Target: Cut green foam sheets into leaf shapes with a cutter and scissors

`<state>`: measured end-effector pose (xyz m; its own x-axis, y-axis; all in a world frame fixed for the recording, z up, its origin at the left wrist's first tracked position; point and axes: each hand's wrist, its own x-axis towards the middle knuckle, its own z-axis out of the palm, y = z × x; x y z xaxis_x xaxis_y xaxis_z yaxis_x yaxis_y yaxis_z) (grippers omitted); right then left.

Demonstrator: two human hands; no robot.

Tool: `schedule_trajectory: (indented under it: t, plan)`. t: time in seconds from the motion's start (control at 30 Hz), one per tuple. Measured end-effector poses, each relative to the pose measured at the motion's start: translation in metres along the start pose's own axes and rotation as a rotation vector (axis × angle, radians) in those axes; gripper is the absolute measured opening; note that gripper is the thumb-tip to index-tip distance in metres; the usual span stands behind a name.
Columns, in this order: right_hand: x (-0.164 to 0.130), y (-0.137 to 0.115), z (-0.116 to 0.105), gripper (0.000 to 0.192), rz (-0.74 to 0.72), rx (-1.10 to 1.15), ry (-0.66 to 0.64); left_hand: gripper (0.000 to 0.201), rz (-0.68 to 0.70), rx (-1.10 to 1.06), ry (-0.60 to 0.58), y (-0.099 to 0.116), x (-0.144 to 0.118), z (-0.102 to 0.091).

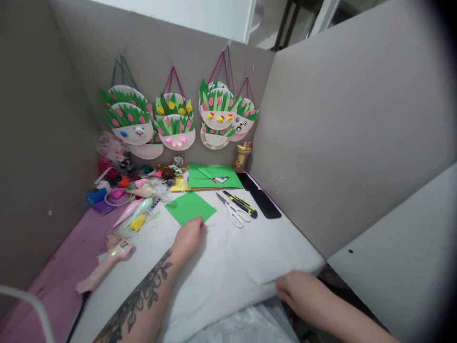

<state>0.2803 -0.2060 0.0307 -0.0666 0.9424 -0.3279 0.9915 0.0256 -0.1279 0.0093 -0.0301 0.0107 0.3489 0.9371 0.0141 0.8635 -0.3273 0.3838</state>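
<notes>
A green paper square (190, 207) lies flat on the white table (228, 257); the left hand (189, 237) touches its near edge, fingers curled. Scissors (233, 212) lie just right. The right hand (303, 290) grips the table's near edge.

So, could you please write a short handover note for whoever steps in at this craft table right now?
Left hand: reaching forward, fingers on the near edge of the green square; holds nothing that shows.
Right hand: at the near edge of the white sheet, gripping or touching it; cannot tell which.
Scissors and knife lie right of the square, untouched. Pink glue gun lies at left.
Done: decorated plates hang on the back wall.
Left: the green square lies flat and looks uncut. More green paper lies behind it.
</notes>
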Motion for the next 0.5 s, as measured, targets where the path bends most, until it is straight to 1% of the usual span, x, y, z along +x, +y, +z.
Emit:
schedule_trajectory:
  t: [0.07,0.13,0.17,0.23,0.3,0.37,0.43,0.5]
  plan:
    - [0.032,-0.026,-0.035,0.027,-0.132,0.038,0.163,0.018,-0.013,-0.030,0.031,0.003,0.001,0.003]
    - [0.077,-0.047,-0.060,0.026,-0.238,0.124,0.293,0.018,-0.022,-0.066,0.054,0.005,0.002,0.006]
    - [0.103,-0.055,-0.067,0.026,-0.266,0.146,0.343,0.019,-0.012,-0.090,0.060,0.006,0.003,0.007]
    - [0.157,-0.067,-0.072,0.028,-0.292,0.139,0.429,0.023,0.036,-0.146,0.078,0.003,0.006,0.007]
    - [0.202,-0.076,-0.069,0.027,-0.329,0.088,0.428,0.027,0.068,-0.192,0.125,-0.005,0.008,0.004]
    - [0.233,-0.081,-0.062,0.025,-0.318,0.021,0.365,0.029,0.031,-0.197,0.165,-0.016,0.010,0.001]
    - [0.247,-0.085,-0.057,0.022,-0.298,-0.032,0.309,0.028,-0.024,-0.155,0.140,-0.029,0.011,-0.003]
    - [0.247,-0.087,-0.053,0.019,-0.309,-0.053,0.283,0.028,-0.040,-0.097,0.070,-0.038,0.011,-0.005]
